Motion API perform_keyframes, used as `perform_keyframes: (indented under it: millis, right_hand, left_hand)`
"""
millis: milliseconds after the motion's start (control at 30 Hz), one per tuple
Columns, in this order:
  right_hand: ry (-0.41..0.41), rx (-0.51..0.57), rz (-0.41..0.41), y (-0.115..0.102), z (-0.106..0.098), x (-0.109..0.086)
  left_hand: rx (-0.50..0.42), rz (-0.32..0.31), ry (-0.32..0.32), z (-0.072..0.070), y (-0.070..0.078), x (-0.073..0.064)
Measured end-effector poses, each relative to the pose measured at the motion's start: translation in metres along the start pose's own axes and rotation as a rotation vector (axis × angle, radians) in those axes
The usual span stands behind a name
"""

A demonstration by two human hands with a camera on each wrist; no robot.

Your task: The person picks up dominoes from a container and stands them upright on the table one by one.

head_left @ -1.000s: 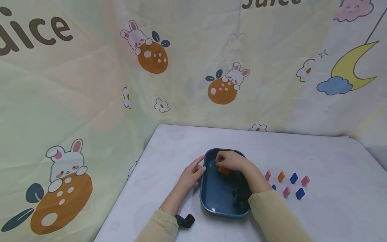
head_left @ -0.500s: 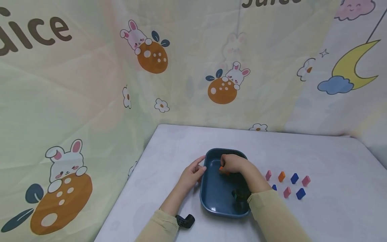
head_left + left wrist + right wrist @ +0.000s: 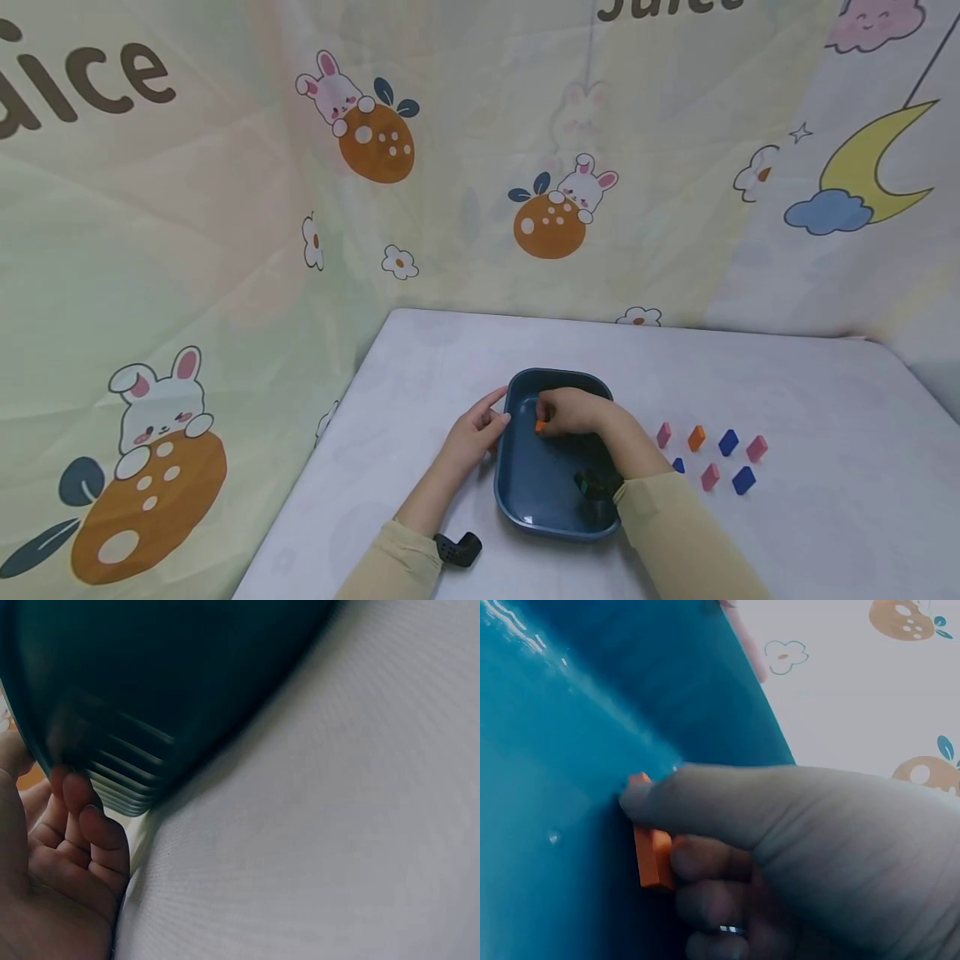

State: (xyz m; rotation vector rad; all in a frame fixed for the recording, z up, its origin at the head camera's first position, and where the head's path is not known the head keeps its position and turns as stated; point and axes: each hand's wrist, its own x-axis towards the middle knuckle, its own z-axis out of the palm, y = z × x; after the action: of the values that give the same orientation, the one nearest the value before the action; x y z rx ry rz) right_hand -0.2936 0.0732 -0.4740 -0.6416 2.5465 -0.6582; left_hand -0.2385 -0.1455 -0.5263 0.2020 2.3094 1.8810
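A deep blue tray with rounded corners stands on the white table. My left hand holds its left side, thumb at the rim and fingers on the outer wall; the left wrist view shows those fingers curled against ribbed grooves. Inside the tray, toward its far end, my right hand pinches a small orange block between thumb and fingers. In the right wrist view the thumb lies across the block's upper part, and the other fingers curl behind it. From the head, only a bit of orange shows under the fingertips.
Right of the tray, several small blocks stand in two loose rows: pink blocks, blue blocks and an orange block. The right forearm crosses the tray's right rim. A printed cloth hangs behind the table.
My right hand has come down to the orange block inside the tray, then shifted slightly left with the block in its fingers. My left hand stays at the rim.
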Motion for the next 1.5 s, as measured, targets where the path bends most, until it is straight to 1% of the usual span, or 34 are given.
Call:
perform_keyframes:
  millis: [100, 200, 333, 433, 567, 733, 833, 933, 1100, 1233, 1333, 1400, 1500]
  right_hand:
    - [-0.025, 0.012, -0.042, 0.001, 0.0, 0.0]
    - [-0.031, 0.022, -0.072, 0.003, 0.0, 0.0]
    - [-0.045, 0.061, -0.119, 0.006, 0.0, -0.001]
    - [-0.049, 0.107, -0.173, 0.007, -0.003, -0.002]
    - [-0.012, 0.138, -0.231, 0.004, -0.01, -0.007]
    - [0.056, 0.13, -0.269, 0.001, -0.024, -0.019]
    - [0.088, 0.141, -0.284, 0.003, -0.035, -0.031]
    - [0.111, 0.149, -0.286, 0.007, -0.046, -0.047]
    - [0.154, 0.163, -0.235, 0.025, -0.061, -0.082]
    - [0.166, 0.207, -0.178, 0.047, -0.072, -0.118]
    - [0.183, 0.215, -0.169, 0.066, -0.077, -0.147]
    - [0.214, 0.2, -0.165, 0.079, -0.079, -0.165]
    - [0.283, 0.181, -0.132, 0.098, -0.077, -0.189]
  left_hand:
    - [0.001, -0.006, -0.001, 0.0, 0.0, 0.0]
    - [-0.007, -0.01, 0.0, 0.0, 0.0, 0.0]
    - [-0.017, -0.009, -0.002, 0.001, 0.001, 0.0]
    - [-0.016, -0.011, 0.0, 0.001, 0.001, 0.0]
    - [-0.012, -0.017, -0.001, 0.002, 0.0, 0.0]
    - [-0.003, -0.017, 0.006, 0.003, 0.0, -0.002]
    - [-0.001, -0.016, 0.015, 0.004, 0.001, -0.002]
    - [0.001, -0.017, 0.027, 0.005, 0.001, -0.001]
    - [0.0, -0.013, 0.035, 0.006, 0.001, -0.001]
    - [0.0, -0.006, 0.028, 0.006, 0.001, -0.001]
    - [0.0, -0.003, 0.02, 0.005, 0.001, -0.001]
    - [-0.003, -0.004, 0.021, 0.005, 0.001, -0.001]
    - [-0.003, -0.008, 0.027, 0.003, 0.0, -0.001]
